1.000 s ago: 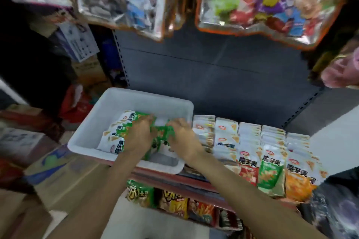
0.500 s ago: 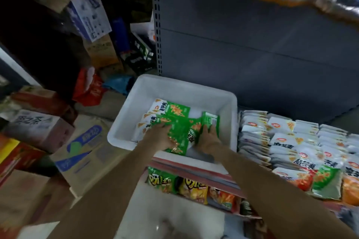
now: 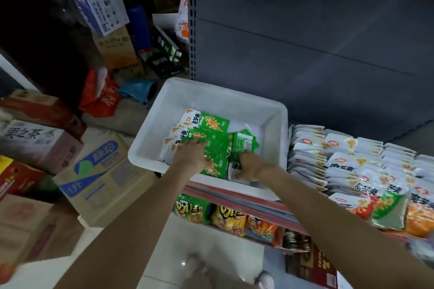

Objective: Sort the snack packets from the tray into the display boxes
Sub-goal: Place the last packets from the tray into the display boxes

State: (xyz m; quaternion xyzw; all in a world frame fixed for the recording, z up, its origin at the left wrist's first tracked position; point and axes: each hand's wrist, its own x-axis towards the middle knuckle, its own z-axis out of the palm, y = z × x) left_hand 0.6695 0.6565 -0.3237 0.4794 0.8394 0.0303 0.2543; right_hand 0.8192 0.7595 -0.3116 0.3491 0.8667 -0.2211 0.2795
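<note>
Your left hand (image 3: 191,156) lies inside the white tray (image 3: 270,112), fingers spread flat across the overlapping green snack packets (image 3: 212,145); it presses on them and grips nothing. Your right hand (image 3: 252,168) is at the tray's near right side, fingers curled round the lower edge of one green packet (image 3: 243,144) that stands tilted with its printed back toward you. The remaining green packets lie fanned over the tray floor, mostly to the left and centre. The tray sits on the shelf edge (image 3: 234,197), just left of the rows of white, green and orange packets (image 3: 352,171) set out along the shelf. Further snack bags (image 3: 225,218) stand on the shelf below. Cardboard cartons (image 3: 94,171) are stacked on the floor at your left.
</note>
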